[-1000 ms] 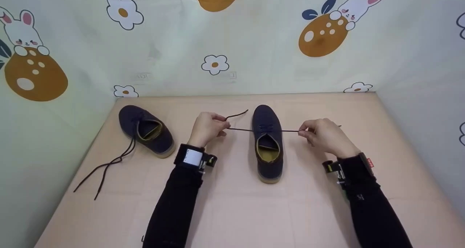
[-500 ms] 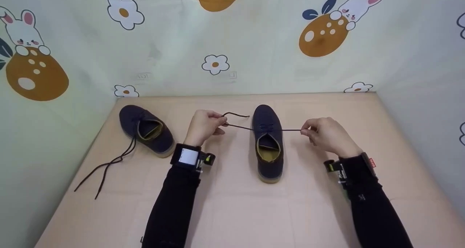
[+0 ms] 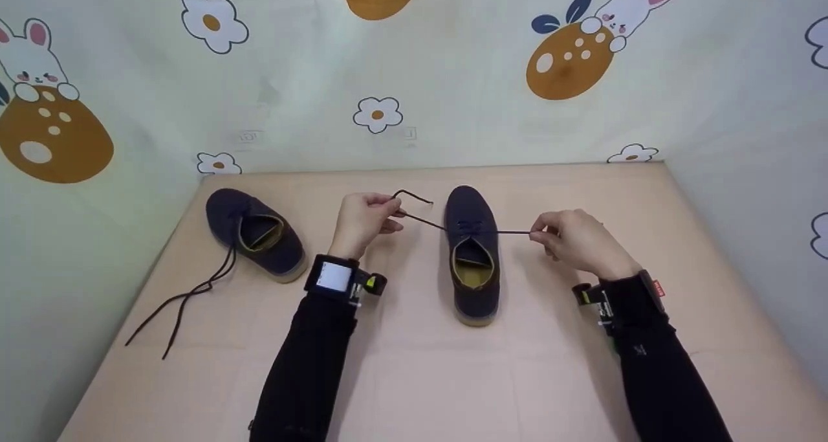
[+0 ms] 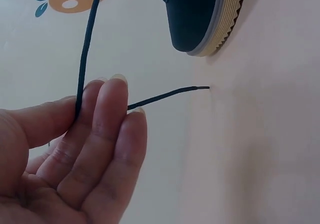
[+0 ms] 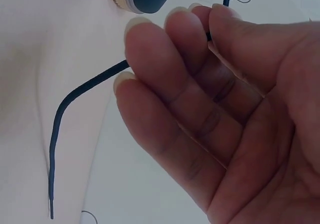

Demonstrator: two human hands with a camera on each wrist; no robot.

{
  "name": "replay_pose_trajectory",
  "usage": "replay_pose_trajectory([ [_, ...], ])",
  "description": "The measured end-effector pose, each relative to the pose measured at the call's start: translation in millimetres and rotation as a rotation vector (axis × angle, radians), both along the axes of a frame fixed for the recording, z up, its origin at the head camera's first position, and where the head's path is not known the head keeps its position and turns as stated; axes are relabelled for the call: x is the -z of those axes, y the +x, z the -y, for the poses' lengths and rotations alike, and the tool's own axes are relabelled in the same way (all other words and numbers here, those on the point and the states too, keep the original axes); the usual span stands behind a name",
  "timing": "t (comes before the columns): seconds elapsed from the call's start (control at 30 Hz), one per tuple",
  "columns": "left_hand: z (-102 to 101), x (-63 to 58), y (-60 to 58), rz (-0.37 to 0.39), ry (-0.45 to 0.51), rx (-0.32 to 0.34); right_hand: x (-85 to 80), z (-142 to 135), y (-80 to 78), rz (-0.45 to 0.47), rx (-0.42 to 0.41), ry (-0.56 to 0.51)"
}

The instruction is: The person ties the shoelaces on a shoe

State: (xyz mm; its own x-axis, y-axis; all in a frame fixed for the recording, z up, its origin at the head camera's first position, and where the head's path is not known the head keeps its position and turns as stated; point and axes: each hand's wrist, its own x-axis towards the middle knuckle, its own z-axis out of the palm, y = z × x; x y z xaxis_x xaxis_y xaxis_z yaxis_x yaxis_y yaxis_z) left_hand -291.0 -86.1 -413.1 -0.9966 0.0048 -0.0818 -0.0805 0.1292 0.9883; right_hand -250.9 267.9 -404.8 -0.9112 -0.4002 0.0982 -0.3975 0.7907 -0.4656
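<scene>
A dark navy lace-up shoe stands upright between my hands, toe pointing away, in the head view. My left hand pinches one side of its dark shoelace between thumb and forefinger. That side slants up from the shoe to the fingers, and its tipped free end sticks out past them in the left wrist view. On the other side my right hand pinches the lace too, stretched straight and nearly level from the eyelets. In the right wrist view, the tail bends downward beyond the fingers.
A second navy shoe sits at the table's left, angled, its two long loose laces trailing toward the front left. Pale printed curtain walls enclose the peach-coloured tabletop at the back and sides.
My left hand has risen and shifted slightly left, so the lace on that side now slants; its free end has swung and bent. The right hand stays nearly still, and the shoes stay put.
</scene>
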Motion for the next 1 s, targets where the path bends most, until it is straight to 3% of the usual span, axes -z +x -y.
replay_pose_trajectory([
  [0.17, -20.0, -18.1, -18.1, -0.058, 0.074, -0.033, 0.4, 3.3, -0.7, 0.003, -0.015, 0.014],
  [0.27, -37.6, -28.7, -27.2, -0.085, 0.064, 0.013, 0.1, 4.1, -0.2, -0.011, -0.015, 0.022],
  [0.33, -44.6, -28.5, -28.7, -0.043, 0.007, 0.074, 0.1, 5.0, 0.0, -0.014, -0.016, 0.022],
  [0.47, -43.4, -14.3, -19.7, 0.094, -0.131, 0.206, -1.0, 7.6, 0.0, -0.004, -0.024, 0.019],
  [0.53, -40.5, -6.2, -12.5, 0.126, -0.111, 0.226, -2.0, 8.1, -0.3, 0.001, -0.021, 0.023],
  [0.7, -42.0, 4.6, 2.9, 0.157, 0.137, 0.177, -4.4, 4.3, -0.3, 0.019, -0.007, 0.028],
  [0.8, -46.0, 8.9, 7.8, 0.187, 0.221, 0.161, -4.9, 0.0, 0.0, 0.039, -0.005, 0.022],
  [1.0, -55.8, 25.3, 8.9, 0.155, 0.15, 0.093, -6.7, -9.1, 1.8, 0.03, 0.028, -0.012],
])
